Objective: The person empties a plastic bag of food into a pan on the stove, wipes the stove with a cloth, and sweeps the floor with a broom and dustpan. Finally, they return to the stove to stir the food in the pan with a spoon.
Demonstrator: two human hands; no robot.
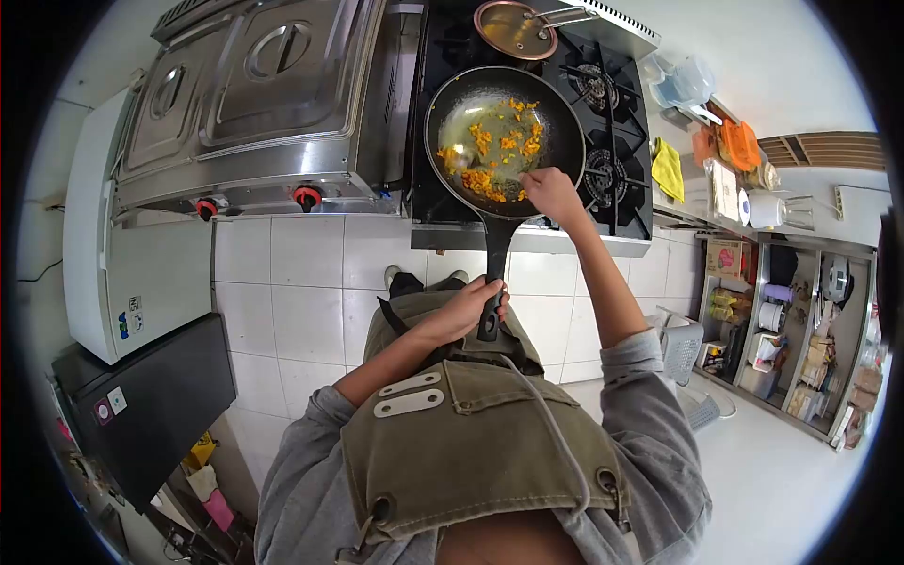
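A dark frying pan [563,127] rests on the black gas stove [629,209]. Its base holds clear, shiny liquid and scattered chopped orange-yellow pieces [482,181], thickest toward the near and right sides. My left hand [463,311] is wrapped round the pan's black handle [498,250], which points toward my body. Over the pan's near right rim, my right hand [554,196] has its fingers closed together, pointing into the pan. Whatever those fingers hold, if anything, cannot be made out.
Behind the pan stands a pot with a copper-rimmed glass lid [516,30]. A stainless steel warmer [273,113] adjoins the stove's left. To the right, a yellow cloth [668,170] hangs at a counter edge, above stocked shelves [782,330]. A grey basket [680,348] stands on the floor.
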